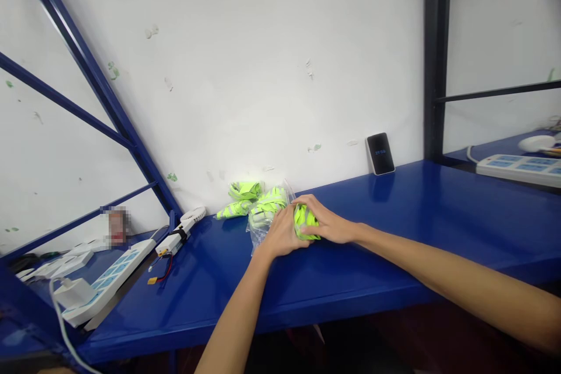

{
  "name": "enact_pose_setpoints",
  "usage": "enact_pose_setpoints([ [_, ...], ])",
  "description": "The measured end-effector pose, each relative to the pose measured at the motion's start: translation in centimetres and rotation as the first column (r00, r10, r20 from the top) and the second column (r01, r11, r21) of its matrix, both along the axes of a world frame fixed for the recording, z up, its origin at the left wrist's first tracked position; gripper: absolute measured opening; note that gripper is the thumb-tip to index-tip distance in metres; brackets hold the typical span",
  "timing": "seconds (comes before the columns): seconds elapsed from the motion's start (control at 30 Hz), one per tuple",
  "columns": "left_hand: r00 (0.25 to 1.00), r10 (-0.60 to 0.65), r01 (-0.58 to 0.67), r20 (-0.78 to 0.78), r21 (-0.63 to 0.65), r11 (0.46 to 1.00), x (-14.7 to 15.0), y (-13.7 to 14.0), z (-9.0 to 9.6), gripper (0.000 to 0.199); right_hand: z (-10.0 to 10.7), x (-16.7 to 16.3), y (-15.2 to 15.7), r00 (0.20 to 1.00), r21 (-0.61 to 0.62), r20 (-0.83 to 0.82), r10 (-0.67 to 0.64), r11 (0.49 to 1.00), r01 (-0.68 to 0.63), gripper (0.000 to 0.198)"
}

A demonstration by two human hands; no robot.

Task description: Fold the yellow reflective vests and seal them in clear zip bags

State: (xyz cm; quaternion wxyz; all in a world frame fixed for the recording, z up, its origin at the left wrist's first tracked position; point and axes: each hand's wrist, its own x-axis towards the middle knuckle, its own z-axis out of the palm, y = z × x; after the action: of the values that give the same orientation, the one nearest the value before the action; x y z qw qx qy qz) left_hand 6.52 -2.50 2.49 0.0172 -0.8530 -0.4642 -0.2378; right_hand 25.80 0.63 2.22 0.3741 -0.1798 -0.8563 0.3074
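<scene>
A rolled neon-yellow reflective vest sits between my two hands, low over the blue table. My right hand curves round it from the right, thumb in front and fingers over the top. On the other side my left hand presses against the roll, its fingers partly hidden. Just left of that hand, a clear plastic bag lies against another neon-yellow vest bundle. Behind these, near the wall, are two more neon-yellow rolls, an upper roll and a lower roll.
The blue table runs along a white wall. A black-screened device leans at the back right. At left are a white handheld fan, a connector with wires and a long power strip. Another power strip is at far right.
</scene>
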Motion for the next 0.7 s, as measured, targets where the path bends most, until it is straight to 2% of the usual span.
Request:
enact_pose_setpoints([
  [0.07, 1.0, 0.009, -0.009, -0.013, 0.057, 0.998, -0.5, -0.6, -0.1, 0.077, 0.2, 0.5, 0.9, 0.995, -0.203, -0.056, 0.081, 0.975, -0.091, 0.079],
  [0.1, 1.0, 0.009, -0.006, -0.027, 0.096, 0.995, -0.7, -0.9, -0.1, 0.077, 0.3, 0.8, 1.4, 0.989, -0.315, -0.079, 0.126, 0.938, -0.145, 0.085],
  [0.13, 0.999, 0.002, 0.004, -0.043, 0.138, 0.99, -0.8, -1.2, 0.0, 0.077, 0.3, 1.2, 2.0, 0.978, -0.419, -0.095, 0.184, 0.884, -0.207, 0.089],
  [0.2, 0.997, -0.036, 0.051, -0.074, 0.214, 0.976, -0.7, -1.6, 0.1, 0.075, 0.4, 1.9, 3.1, 0.935, -0.587, -0.126, 0.332, 0.734, -0.34, 0.089],
  [0.27, 0.992, -0.094, 0.114, -0.085, 0.272, 0.956, -0.3, -1.9, 0.2, 0.075, 0.3, 2.4, 3.8, 0.867, -0.676, -0.166, 0.47, 0.586, -0.448, 0.082],
  [0.3, 0.99, -0.116, 0.135, -0.081, 0.293, 0.946, -0.1, -2.0, 0.2, 0.075, 0.2, 2.4, 4.0, 0.838, -0.693, -0.184, 0.513, 0.537, -0.481, 0.078],
  [0.33, 0.989, -0.132, 0.147, -0.068, 0.312, 0.939, 0.1, -2.0, 0.2, 0.076, 0.1, 2.3, 4.0, 0.822, -0.698, -0.202, 0.533, 0.51, -0.502, 0.073],
  [0.37, 0.989, -0.14, 0.147, -0.047, 0.329, 0.933, 0.2, -2.1, 0.1, 0.078, 0.0, 2.1, 4.0, 0.82, -0.698, -0.216, 0.529, 0.504, -0.509, 0.069],
  [0.43, 0.989, -0.147, 0.138, -0.002, 0.352, 0.926, 0.4, -2.3, -0.1, 0.079, -0.1, 1.7, 3.8, 0.848, -0.691, -0.221, 0.482, 0.536, -0.485, 0.061],
  [0.53, 0.985, -0.172, 0.153, 0.024, 0.348, 0.925, 0.5, -2.8, 0.1, 0.075, 0.1, 1.1, 3.4, 0.886, -0.65, -0.184, 0.426, 0.624, -0.434, 0.052],
  [0.7, 0.986, -0.169, 0.159, 0.007, 0.301, 0.94, 0.4, -4.1, 0.9, 0.075, 1.3, 0.9, 2.7, 0.929, -0.504, -0.096, 0.358, 0.787, -0.355, 0.042],
])
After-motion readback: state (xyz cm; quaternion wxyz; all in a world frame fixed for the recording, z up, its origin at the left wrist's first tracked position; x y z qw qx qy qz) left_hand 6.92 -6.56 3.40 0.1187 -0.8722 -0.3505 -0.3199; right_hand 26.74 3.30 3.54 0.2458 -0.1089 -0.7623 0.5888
